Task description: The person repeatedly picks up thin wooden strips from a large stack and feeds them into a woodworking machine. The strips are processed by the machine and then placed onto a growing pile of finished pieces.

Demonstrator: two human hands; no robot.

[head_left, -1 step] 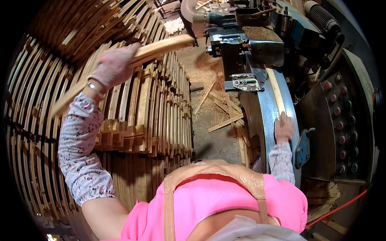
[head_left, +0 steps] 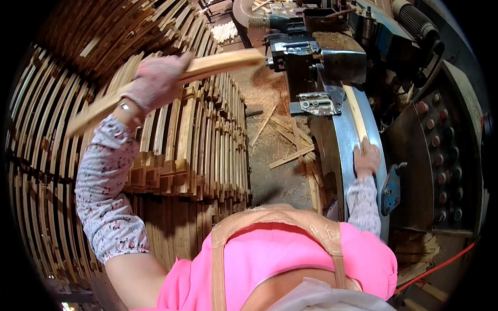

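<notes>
My left hand (head_left: 158, 83), in a pale knitted glove, is raised over the wood stacks and closed round a long wooden strip (head_left: 223, 63). That strip slants across, its far end pointing toward the machine. On the right, my right hand (head_left: 367, 158) grips the near end of another wooden strip (head_left: 356, 111), which lies flat along the shiny metal machine bed (head_left: 340, 140). The strip's far end meets the dark machine housing (head_left: 343, 66), where the rest is hidden.
Stacked wooden strips (head_left: 179, 132) fill the left side. Loose offcuts (head_left: 291, 156) and sawdust lie on the floor between stacks and machine. A control panel (head_left: 441, 150) with several buttons stands at right. A ribbed hose (head_left: 244, 14) is at the back, a blue metal bracket (head_left: 391, 193) beside the bed.
My left hand has shifted to the right with its strip. My right hand has slid slightly forward along the bed, toward the machine housing.
</notes>
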